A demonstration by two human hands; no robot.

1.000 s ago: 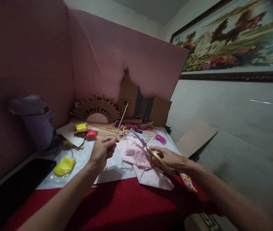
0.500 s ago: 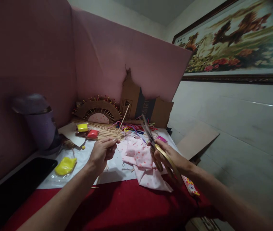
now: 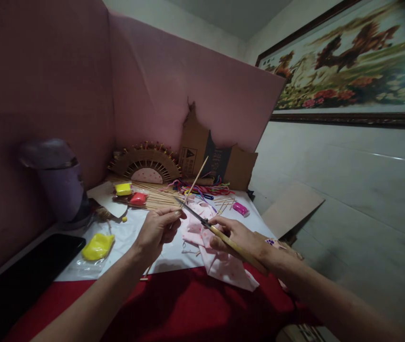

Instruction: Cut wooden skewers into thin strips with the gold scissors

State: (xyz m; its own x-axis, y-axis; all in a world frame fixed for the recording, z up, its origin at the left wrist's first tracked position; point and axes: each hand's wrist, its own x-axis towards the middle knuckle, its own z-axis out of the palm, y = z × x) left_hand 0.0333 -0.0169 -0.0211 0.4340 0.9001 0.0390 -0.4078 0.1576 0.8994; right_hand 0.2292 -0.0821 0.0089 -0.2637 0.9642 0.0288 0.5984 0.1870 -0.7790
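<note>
My left hand [image 3: 161, 230] pinches the lower end of a thin wooden stick [image 3: 197, 178], which slants up and to the right. In my right hand [image 3: 236, 235] is a pair of scissors [image 3: 229, 242] with gold-coloured handles. Their blades point up and left and meet the stick just above my left fingertips; whether they are fully closed on it I cannot tell. Below both hands lies a crumpled pink cloth [image 3: 220, 270] with red dots. Behind the hands is a spread of similar sticks [image 3: 158, 195].
At the back stand a cardboard arch with sticks [image 3: 145, 159] and a torn cardboard piece [image 3: 197, 137]. Clay packs, yellow [image 3: 97, 246], red [image 3: 138, 198] and magenta [image 3: 240, 209], lie about. A phone [image 3: 45, 270] and a lidded purple cup [image 3: 60, 190] are at left.
My right hand has turned the scissors and brought their blades left against the stick. My left hand has moved slightly right and down, with the stick leaning further right.
</note>
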